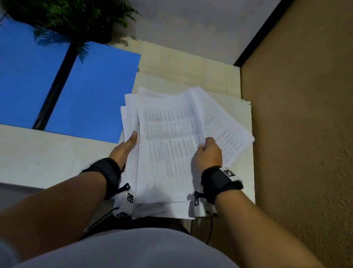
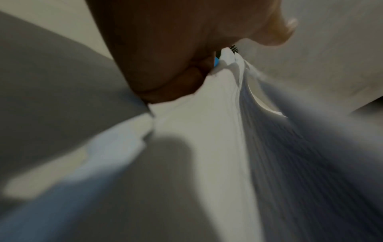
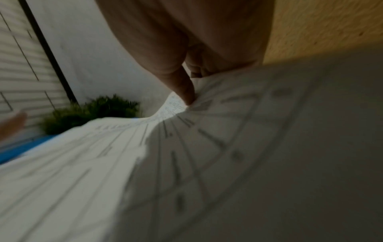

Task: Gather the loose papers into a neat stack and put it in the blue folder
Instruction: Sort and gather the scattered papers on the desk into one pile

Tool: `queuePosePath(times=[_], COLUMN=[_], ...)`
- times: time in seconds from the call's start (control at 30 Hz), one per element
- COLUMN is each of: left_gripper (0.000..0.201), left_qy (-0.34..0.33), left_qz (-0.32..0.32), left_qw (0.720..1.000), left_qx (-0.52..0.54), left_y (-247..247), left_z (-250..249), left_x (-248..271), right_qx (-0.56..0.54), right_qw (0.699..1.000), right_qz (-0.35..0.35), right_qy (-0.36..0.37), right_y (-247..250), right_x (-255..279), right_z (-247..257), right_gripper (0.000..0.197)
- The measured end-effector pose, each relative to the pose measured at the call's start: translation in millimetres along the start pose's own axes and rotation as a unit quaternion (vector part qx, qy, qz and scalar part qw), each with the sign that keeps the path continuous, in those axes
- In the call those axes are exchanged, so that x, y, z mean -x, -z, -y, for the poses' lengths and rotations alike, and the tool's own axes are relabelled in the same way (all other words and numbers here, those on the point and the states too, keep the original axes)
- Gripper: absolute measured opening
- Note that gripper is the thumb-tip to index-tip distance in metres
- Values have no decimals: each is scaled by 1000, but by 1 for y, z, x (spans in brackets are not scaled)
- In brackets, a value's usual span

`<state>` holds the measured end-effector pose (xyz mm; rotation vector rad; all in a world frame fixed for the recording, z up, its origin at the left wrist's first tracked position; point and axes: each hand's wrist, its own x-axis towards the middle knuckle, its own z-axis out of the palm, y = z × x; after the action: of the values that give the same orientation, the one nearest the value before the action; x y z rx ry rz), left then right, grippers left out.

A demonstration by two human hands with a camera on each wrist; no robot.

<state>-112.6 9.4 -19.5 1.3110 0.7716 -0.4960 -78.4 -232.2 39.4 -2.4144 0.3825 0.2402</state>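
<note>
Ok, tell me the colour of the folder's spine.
Black, a strip between the open blue folder's panels; head view shows it best.

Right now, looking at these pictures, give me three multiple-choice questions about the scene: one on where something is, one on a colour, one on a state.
1. Where does the folder lie relative to the papers?
A. to their left
B. to their right
C. on top of them

2. What colour is the folder?
A. red
B. blue
C. green

3. How are the papers arranged?
A. squared into a neat stack
B. fanned out unevenly
C. tucked inside the folder

Answers: 1 A, the head view shows the open folder on the table left of the sheets. 2 B, its panels are plainly blue. 3 B, sheet corners stick out at differing angles while the left hand and right hand hold the pile's sides.
</note>
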Motion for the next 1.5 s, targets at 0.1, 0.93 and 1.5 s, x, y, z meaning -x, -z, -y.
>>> queuePosePath(times=[0.1, 0.93, 1.5], left_gripper=[75, 63, 94], left_qy=[-51, -19, 55], left_qz=[16, 24, 20], left_qw=[999, 997, 998], left_qx=[-11, -69, 1], left_y=[-2, 12, 16], left_z=[1, 7, 1], left_x=[11, -15, -24], right_qx=[78, -180, -123], right_qw=[993, 896, 992], right_qz=[88, -383, 4], right_qy=[-21, 136, -11], right_y=[-24, 94, 10], right_x=[0, -13, -22], right_z=[-10, 34, 13], right_gripper=[17, 54, 43])
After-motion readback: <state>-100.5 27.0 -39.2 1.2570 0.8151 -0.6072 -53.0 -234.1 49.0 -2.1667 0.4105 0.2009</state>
